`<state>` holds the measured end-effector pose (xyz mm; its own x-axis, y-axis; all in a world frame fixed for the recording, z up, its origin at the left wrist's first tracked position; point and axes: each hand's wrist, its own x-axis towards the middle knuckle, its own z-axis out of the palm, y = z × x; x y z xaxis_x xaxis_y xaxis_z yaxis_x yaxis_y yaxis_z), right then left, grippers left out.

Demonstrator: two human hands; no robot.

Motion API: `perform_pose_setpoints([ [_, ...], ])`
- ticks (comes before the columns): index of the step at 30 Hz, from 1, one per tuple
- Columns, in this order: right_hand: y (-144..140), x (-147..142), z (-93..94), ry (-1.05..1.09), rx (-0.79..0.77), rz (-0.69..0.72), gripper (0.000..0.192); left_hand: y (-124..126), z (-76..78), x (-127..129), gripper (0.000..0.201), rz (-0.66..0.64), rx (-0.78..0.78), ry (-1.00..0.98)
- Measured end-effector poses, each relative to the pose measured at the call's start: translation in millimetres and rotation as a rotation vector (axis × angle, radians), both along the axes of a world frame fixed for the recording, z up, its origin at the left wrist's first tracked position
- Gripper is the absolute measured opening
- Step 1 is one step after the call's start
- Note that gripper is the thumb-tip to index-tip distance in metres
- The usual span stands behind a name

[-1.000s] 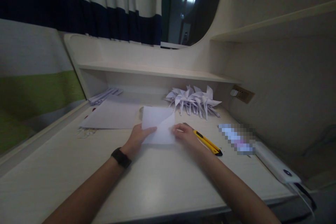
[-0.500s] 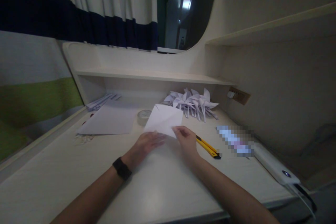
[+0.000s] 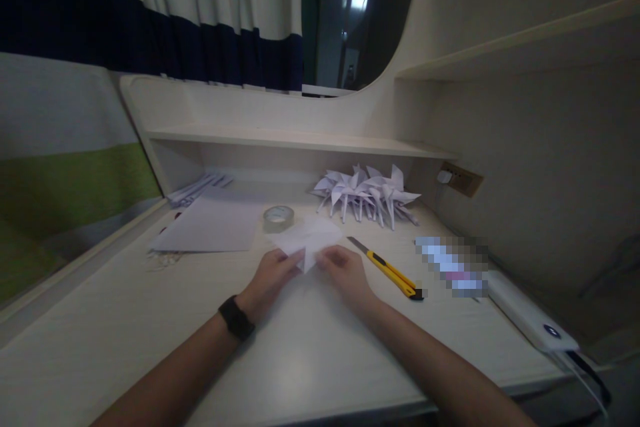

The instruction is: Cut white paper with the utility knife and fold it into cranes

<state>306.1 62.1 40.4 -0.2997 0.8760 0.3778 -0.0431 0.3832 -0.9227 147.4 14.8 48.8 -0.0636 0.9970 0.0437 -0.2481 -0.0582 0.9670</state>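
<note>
A folded white paper (image 3: 306, 237) is pinched, it seems, by the left hand (image 3: 271, 275) and right hand (image 3: 343, 269) (2 hands), beside a yellow cutter (image 3: 387, 267).

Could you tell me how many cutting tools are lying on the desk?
1: a yellow utility knife lies on the desk just right of the right hand, blade pointing away. Others may be hidden under the paper sheet.

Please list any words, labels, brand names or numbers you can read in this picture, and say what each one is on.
No text can be read in this view.
Flat object right of the yellow utility knife: its surface is pixelated, so any print is unreadable.
White device at the desk's right edge: only a round mark, no lettering.
Folded paper, tape roll, black wristband: no visible print.
</note>
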Motion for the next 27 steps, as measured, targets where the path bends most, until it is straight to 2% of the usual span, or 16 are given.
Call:
perform_pose_setpoints([
  [4, 0, 1, -1.5, -0.059, 0.031, -0.028, 0.019, -2, 6.0, -1, 0.024, 0.053, -0.018, -0.132],
  [6, 0, 1, -2.7, -0.061, 0.037, -0.011, 0.020, -2, 6.1, -1, 0.025, 0.021, -0.026, -0.129],
  [9, 1, 2, -4.4, -0.055, 0.049, 0.029, 0.021, 1, -0.6, -2, 0.026, -0.079, -0.013, -0.086],
  [13, 0, 3, -5.9, -0.052, 0.063, 0.016, 0.020, 5, -9.6, -4, 0.023, -0.058, 0.014, -0.058],
  [17, -1, 3, -2.8, 0.003, 0.022, -0.040, 0.019, 4, -5.2, -6, 0.022, 0.007, 0.047, -0.084],
  [21, -3, 2, 2.4, 0.071, -0.043, -0.036, 0.018, 2, 1.3, -7, 0.020, -0.003, 0.111, -0.139],
  [24, -3, 0, 1.3, 0.096, -0.136, -0.017, 0.020, 2, 1.0, -7, 0.016, -0.003, 0.121, -0.128],
  [27, -4, -2, -2.7, 0.077, -0.159, -0.006, 0.020, 3, -2.1, -7, 0.015, -0.013, 0.124, -0.125],
])
